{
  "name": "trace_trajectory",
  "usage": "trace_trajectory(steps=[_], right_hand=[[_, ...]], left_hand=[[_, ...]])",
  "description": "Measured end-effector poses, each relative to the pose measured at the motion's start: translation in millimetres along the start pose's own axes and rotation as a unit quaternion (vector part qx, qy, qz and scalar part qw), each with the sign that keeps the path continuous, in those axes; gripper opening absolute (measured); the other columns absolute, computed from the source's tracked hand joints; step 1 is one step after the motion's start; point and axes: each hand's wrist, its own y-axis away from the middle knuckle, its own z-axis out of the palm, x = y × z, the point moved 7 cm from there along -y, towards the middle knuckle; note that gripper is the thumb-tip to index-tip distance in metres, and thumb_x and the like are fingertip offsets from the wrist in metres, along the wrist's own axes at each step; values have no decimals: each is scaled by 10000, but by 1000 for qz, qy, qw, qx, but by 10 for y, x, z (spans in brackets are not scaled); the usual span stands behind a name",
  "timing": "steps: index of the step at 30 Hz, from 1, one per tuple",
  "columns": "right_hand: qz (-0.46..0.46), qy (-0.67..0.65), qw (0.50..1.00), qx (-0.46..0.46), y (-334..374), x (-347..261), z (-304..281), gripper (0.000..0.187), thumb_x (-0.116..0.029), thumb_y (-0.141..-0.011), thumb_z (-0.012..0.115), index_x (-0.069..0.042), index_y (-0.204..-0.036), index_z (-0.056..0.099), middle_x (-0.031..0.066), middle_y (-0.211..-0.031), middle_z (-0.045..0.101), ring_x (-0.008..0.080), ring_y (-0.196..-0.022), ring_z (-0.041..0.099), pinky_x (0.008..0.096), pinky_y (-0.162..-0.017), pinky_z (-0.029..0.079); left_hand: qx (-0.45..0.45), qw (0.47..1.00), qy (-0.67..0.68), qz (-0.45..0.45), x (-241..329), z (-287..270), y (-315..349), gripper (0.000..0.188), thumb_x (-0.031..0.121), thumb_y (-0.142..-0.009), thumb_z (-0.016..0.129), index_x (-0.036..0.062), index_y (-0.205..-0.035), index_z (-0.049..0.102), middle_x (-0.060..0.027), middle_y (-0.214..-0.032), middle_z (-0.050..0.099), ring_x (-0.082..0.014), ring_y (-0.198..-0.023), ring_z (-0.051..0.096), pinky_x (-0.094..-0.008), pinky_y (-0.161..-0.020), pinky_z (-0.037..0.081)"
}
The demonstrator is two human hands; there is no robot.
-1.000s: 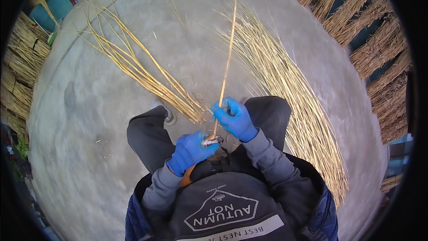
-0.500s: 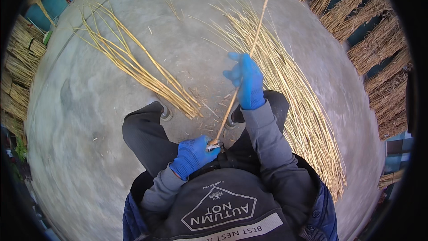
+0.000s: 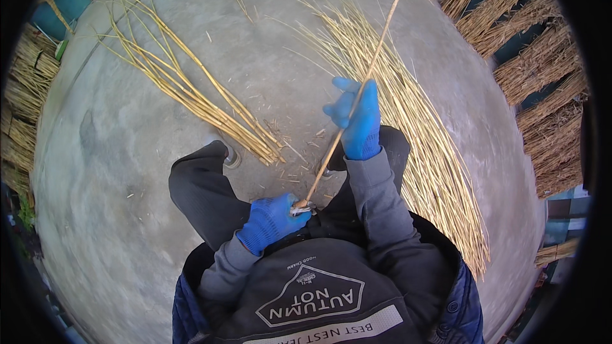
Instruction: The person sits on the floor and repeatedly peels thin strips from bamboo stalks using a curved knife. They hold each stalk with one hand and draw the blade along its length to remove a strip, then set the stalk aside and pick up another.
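Note:
A long, thin, yellow-brown stalk runs from my lap up and away to the right. My left hand, in a blue knitted glove, is closed at its thick lower end, around a small metal-looking tool whose kind I cannot make out. Farther up, my right hand in a matching glove holds the stalk loosely. It passes across the palm, with some fingers pointing out to the left. The stalk's far tip reaches the upper edge of the view.
A large spread of straw-coloured stalks lies on the concrete floor to my right. Several thicker stalks lie ahead to the left. Small scraps litter the floor between my feet. Dry bundles stand along the right and left sides.
The view has shifted slightly. My right hand has turned a little on the stalk, which now shows in front of the palm. My left hand keeps its hold at the lower end.

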Motion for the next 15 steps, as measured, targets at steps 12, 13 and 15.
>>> trace_trajectory(steps=[12,13,15], right_hand=[[107,10,993,-39,284,479,61,556,-454,-1115,344,12,-1013,630,42,-646,574,152,-549,564,327,-607,544],[104,10,991,-78,230,454,80,543,-434,-1117,354,22,-1038,639,58,-684,621,159,-577,602,320,-620,549],[18,143,983,-115,114,306,64,500,-381,-1118,370,33,-1080,648,90,-776,673,165,-656,656,307,-656,556]], left_hand=[[54,994,92,21,107,-248,-173,388,320,-768,874,42,-981,707,-130,-768,720,-280,-707,740,-364,-677,592],[53,993,99,25,114,-280,-196,390,318,-774,871,39,-991,707,-129,-765,720,-273,-707,741,-362,-681,593],[54,992,111,19,95,-342,-240,407,316,-777,873,26,-1008,704,-134,-767,720,-253,-708,743,-355,-686,592]])
